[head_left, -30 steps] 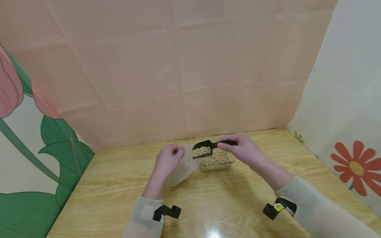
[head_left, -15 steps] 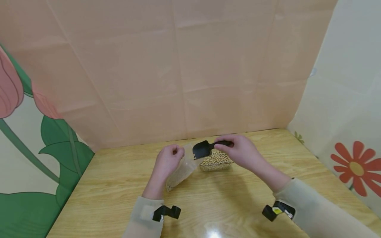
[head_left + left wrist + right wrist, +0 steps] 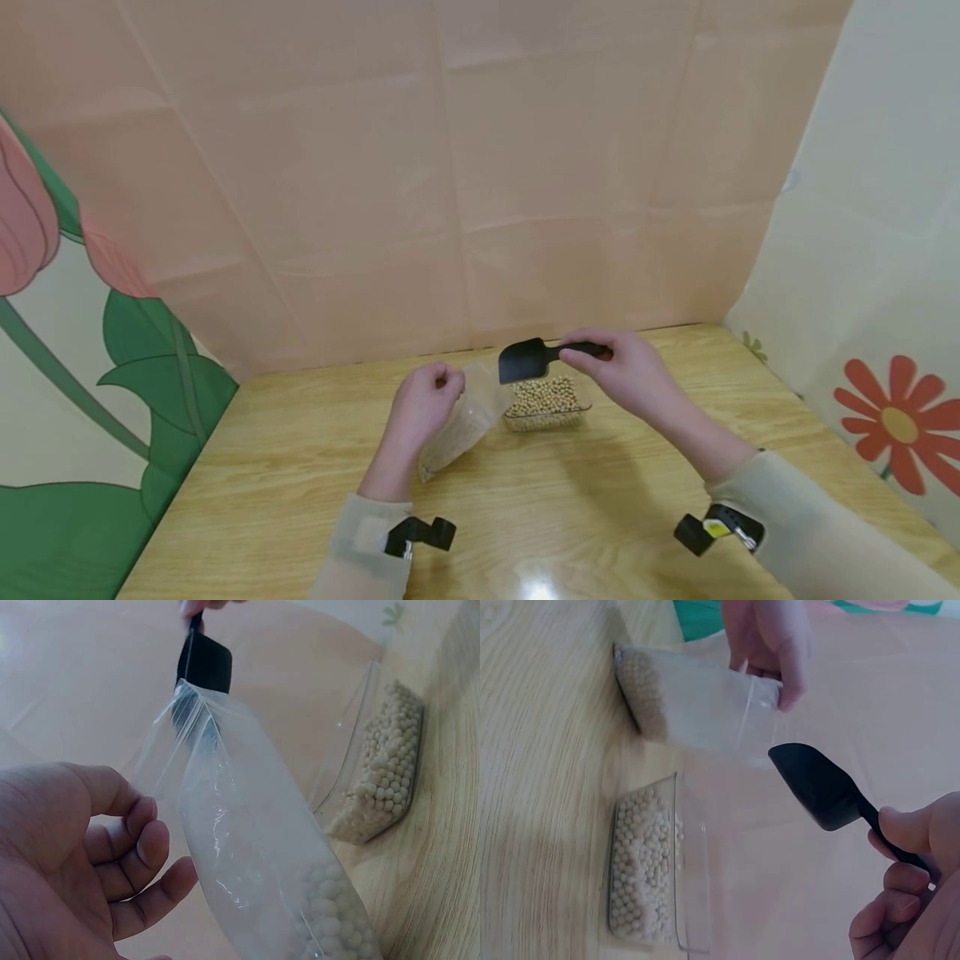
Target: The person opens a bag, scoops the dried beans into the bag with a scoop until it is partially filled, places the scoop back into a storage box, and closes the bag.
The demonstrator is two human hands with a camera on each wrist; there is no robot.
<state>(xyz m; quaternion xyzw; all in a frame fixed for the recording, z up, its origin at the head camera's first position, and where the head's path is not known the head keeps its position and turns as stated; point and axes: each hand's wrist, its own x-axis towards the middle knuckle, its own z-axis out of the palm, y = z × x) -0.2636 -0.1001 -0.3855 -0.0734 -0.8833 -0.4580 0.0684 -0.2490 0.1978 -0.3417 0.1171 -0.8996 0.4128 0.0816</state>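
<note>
My left hand pinches the top edge of a clear plastic bag, which hangs tilted with pale round beans gathered in its bottom. In my right hand is the handle of a black scoop, held above and to the right of the bag's mouth. The scoop's bowl is tipped over, and I see no beans in it. Below the scoop stands a clear rectangular container with more of the same beans inside.
Everything stands on a wood-grain table. A pink sheet covers the wall behind its far edge. Painted flowers decorate the walls at left and right.
The scoop, full of beans a second ago, was turned over at the bag's mouth and has since lifted slightly up and right. My left hand and the bag have barely moved.
</note>
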